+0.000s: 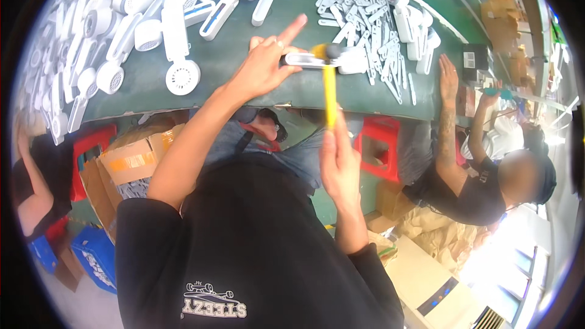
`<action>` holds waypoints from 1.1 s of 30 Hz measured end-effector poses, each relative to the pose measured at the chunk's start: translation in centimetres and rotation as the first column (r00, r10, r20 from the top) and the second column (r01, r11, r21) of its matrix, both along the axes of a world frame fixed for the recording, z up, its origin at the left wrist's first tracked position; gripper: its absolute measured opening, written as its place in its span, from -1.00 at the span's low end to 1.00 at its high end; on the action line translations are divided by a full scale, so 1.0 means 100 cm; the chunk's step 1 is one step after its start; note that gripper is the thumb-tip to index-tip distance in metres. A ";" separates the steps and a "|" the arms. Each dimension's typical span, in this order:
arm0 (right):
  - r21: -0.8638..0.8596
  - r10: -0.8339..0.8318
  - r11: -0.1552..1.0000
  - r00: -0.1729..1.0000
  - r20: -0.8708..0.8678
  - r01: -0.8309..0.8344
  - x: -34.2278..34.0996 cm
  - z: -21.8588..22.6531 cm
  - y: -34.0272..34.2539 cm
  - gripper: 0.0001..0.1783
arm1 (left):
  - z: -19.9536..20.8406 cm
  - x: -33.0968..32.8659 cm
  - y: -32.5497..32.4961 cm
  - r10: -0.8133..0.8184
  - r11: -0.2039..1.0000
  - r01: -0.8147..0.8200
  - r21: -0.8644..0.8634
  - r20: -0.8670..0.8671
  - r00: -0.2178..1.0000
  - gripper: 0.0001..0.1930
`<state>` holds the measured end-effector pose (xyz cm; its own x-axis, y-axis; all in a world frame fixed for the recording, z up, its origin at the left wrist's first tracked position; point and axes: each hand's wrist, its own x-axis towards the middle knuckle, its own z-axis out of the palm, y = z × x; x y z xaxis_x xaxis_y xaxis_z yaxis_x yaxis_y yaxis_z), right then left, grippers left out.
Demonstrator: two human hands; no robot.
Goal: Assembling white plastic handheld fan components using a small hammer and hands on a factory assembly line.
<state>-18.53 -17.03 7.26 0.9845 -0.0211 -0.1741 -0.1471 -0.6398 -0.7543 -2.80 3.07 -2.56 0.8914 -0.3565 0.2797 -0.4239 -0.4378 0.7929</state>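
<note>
My left hand (267,64) pinches the handle end of a white hand shower (300,60) lying along the table, its index finger stretched out to the far side. My right hand (339,157) is closed round the yellow handle of a mallet (330,91). The mallet's black and yellow head is over the middle of this hand shower, slightly blurred and covering part of it; whether it touches cannot be told. The round white head of the shower (353,60) points right, towards a pile of loose grey handle strips (359,9).
Many white hand showers (128,36) crowd the left of the green table (244,94), and several more (415,33) lie to the right. A co-worker's hand (448,73) rests by the table's right end. Red stools (379,146), cardboard boxes (131,158) and a blue crate (94,256) stand around me.
</note>
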 end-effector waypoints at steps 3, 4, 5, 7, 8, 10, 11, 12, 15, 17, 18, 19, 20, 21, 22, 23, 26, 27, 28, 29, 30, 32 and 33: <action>0.052 -0.252 0.965 0.964 -0.081 0.257 -0.010 0.008 -0.014 -0.39 | -0.002 -0.003 -0.002 -0.008 1.000 0.003 0.028 0.183 0.983 -0.34; 0.033 -0.260 0.964 0.962 -0.087 0.263 -0.010 0.013 -0.015 -0.39 | -0.005 -0.003 -0.003 -0.018 0.996 -0.013 0.091 0.328 0.945 -0.48; 0.013 -0.267 0.963 0.959 -0.094 0.270 -0.010 0.017 -0.016 -0.39 | -0.007 -0.007 -0.004 0.005 0.996 -0.037 0.086 0.342 0.940 -0.65; 0.025 -0.280 0.959 0.956 -0.087 0.283 -0.017 0.016 -0.019 -0.39 | -0.002 -0.006 -0.004 -0.011 0.996 -0.020 0.092 0.325 0.945 -0.64; 0.039 -0.272 0.961 0.962 -0.008 0.272 -0.021 0.013 -0.017 -0.39 | -0.002 -0.006 -0.005 -0.017 0.995 -0.014 0.096 0.311 0.950 -0.62; 0.023 -0.258 0.966 0.965 0.041 0.258 -0.022 0.001 -0.009 -0.37 | -0.001 -0.008 -0.004 -0.009 0.995 -0.022 0.096 0.309 0.951 -0.63; -0.010 -0.257 0.966 0.966 0.010 0.257 -0.016 -0.011 -0.006 -0.36 | -0.001 -0.009 -0.006 0.005 0.995 -0.035 0.092 0.309 0.951 -0.64; -0.135 -0.171 0.977 0.985 -0.026 0.166 -0.003 -0.020 -0.002 -0.35 | -0.001 -0.008 -0.006 -0.001 0.995 -0.028 0.091 0.308 0.951 -0.64; -0.103 -0.218 0.972 0.972 -0.083 0.209 -0.008 0.016 -0.010 -0.35 | -0.001 -0.009 -0.009 0.003 0.995 -0.033 0.098 0.290 0.957 -0.64; -0.020 -0.234 0.970 0.954 0.186 0.242 -0.023 -0.002 -0.010 -0.35 | -0.001 -0.009 -0.008 0.003 0.994 -0.037 0.107 0.298 0.954 -0.64; -0.055 -0.246 0.966 0.962 0.120 0.254 -0.016 -0.008 -0.005 -0.34 | -0.001 -0.008 -0.008 -0.001 0.993 -0.034 0.110 0.298 0.955 -0.64; -0.156 -0.220 0.966 0.972 -0.086 0.205 -0.003 -0.005 -0.002 -0.34 | -0.001 -0.008 -0.004 0.003 0.994 -0.036 0.104 0.303 0.953 -0.63; -0.242 -0.203 0.961 0.935 -0.290 0.133 0.007 0.001 0.002 -0.33 | -0.001 -0.009 -0.002 0.007 0.994 -0.039 0.098 0.307 0.952 -0.63; -0.113 -0.169 0.983 0.957 -0.234 0.146 -0.001 0.009 -0.006 -0.33 | -0.002 -0.006 -0.001 0.012 0.994 -0.043 0.096 0.309 0.951 -0.63; -0.033 -0.203 0.979 0.978 -0.045 0.202 -0.013 0.009 -0.005 -0.34 | 0.001 -0.006 -0.004 0.008 0.995 -0.039 0.097 0.304 0.953 -0.62; 0.055 -0.245 0.969 0.959 0.143 0.240 -0.021 0.004 -0.004 -0.34 | 0.004 -0.007 -0.006 0.004 0.995 -0.034 0.097 0.300 0.954 -0.62; -0.159 -0.182 0.970 0.983 0.037 0.186 -0.004 -0.012 -0.001 -0.33 | 0.003 -0.005 -0.008 0.006 0.996 -0.034 0.084 0.321 0.947 -0.62; -0.204 -0.168 0.968 0.982 -0.088 0.147 0.004 -0.013 -0.001 -0.32 | 0.001 -0.003 -0.009 0.009 0.996 -0.039 0.086 0.325 0.946 -0.62; -0.176 -0.181 0.972 0.974 -0.136 0.156 -0.004 0.002 -0.004 -0.33 | 0.000 -0.001 -0.009 0.013 0.995 -0.045 0.090 0.324 0.946 -0.62; -0.115 -0.194 0.975 0.981 -0.031 0.189 -0.007 0.011 0.000 -0.33 | -0.001 -0.007 -0.008 0.009 0.995 -0.041 0.096 0.310 0.951 -0.62; -0.052 -0.212 0.975 0.974 0.074 0.216 -0.012 0.016 0.003 -0.34 | -0.002 -0.007 -0.004 0.002 0.995 -0.031 0.093 0.299 0.954 -0.59; 0.005 -0.176 0.984 0.972 0.156 0.178 -0.023 0.024 0.004 -0.35 | 0.006 -0.005 -0.004 0.014 0.995 -0.039 0.090 0.265 0.964 -0.54; -0.004 -0.133 0.991 0.973 0.188 0.137 -0.024 0.024 0.002 -0.35 | 0.007 -0.006 -0.005 0.019 0.995 -0.040 0.089 0.223 0.975 -0.50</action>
<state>-20.91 -16.85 9.67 0.9874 -0.1575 0.0146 -0.0903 -0.6369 -0.7657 -3.41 2.58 -1.87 0.8212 -0.3648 0.4389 -0.5707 -0.5194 0.6361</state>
